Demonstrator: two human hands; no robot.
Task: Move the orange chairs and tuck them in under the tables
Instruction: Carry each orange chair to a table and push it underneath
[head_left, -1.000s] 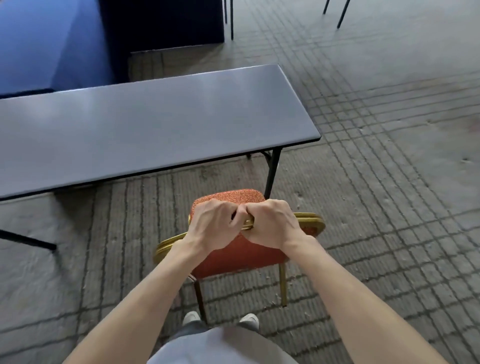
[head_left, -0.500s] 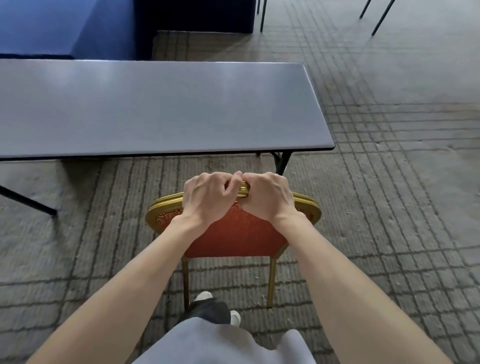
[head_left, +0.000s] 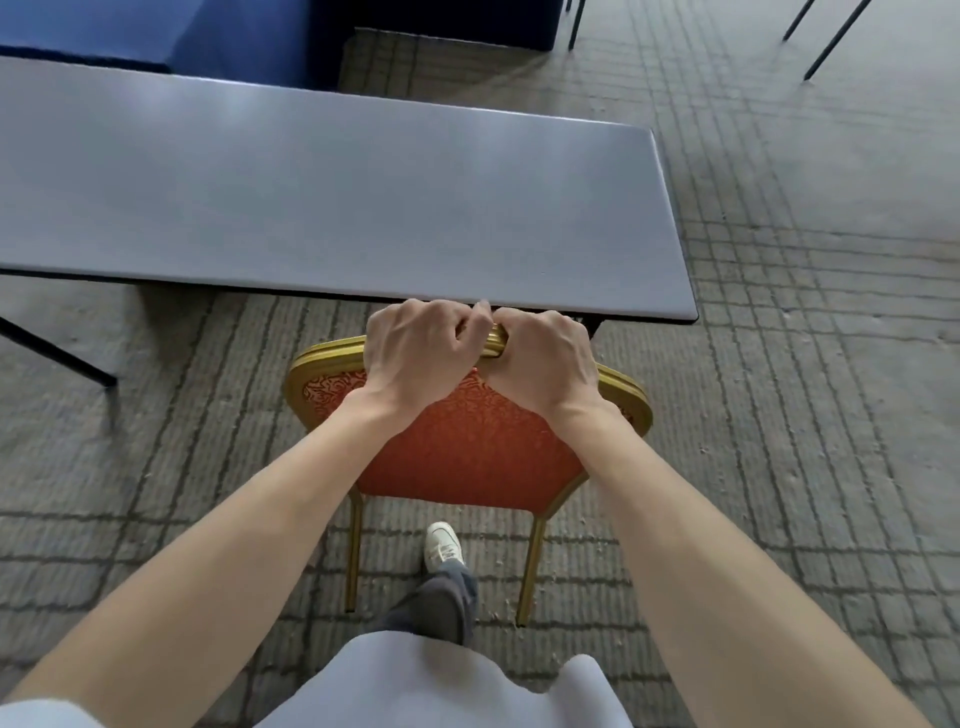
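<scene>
L hand (head_left: 421, 353) & R hand (head_left: 545, 358) are both gripping the orange chair (head_left: 467, 447) by its gold top rail (head_left: 332, 349), side by side, neither nearer. The table (head_left: 337, 208) edge is lying at 12 o'clock just past the knuckles, running 9-to-3, so the push is prob. going straight fwd

Soft, even daylight; faint tabletop (head_left: 363, 197) sheen; wide-angle edge bending.

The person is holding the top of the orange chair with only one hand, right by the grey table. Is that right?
Not one hand: the head view shows both the left hand and the right hand gripping the top of the orange chair, right by the grey table.
</scene>
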